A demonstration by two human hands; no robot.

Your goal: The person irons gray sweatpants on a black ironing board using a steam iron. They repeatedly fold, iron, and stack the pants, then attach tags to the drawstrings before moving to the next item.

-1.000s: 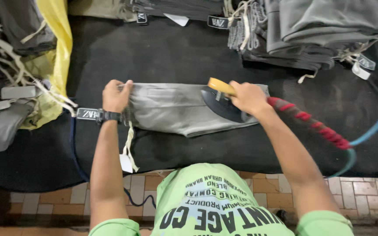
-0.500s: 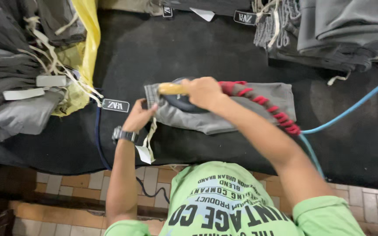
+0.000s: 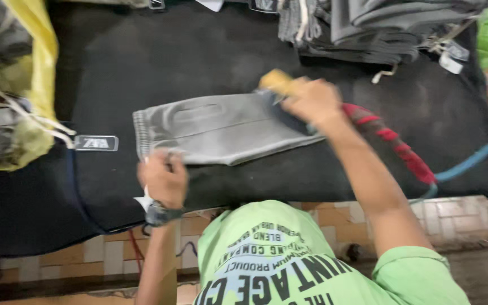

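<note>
The grey shorts point(image 3: 221, 133) lie flat on the black padded table point(image 3: 142, 62); all else sits relative to them. The left hand point(image 3: 164, 179) pinches their near waistband corner, fingers clenched on the cloth; the right hand point(image 3: 310, 101) is wrapped round the iron point(image 3: 280, 96) at their far right end, though blur hides the soleplate, so contact is likely, not certain. To press well: keep the waistband taut, run the iron flat along the cloth; mind the red-wrapped cord point(image 3: 391, 141) trailing right of the shorts.
</note>
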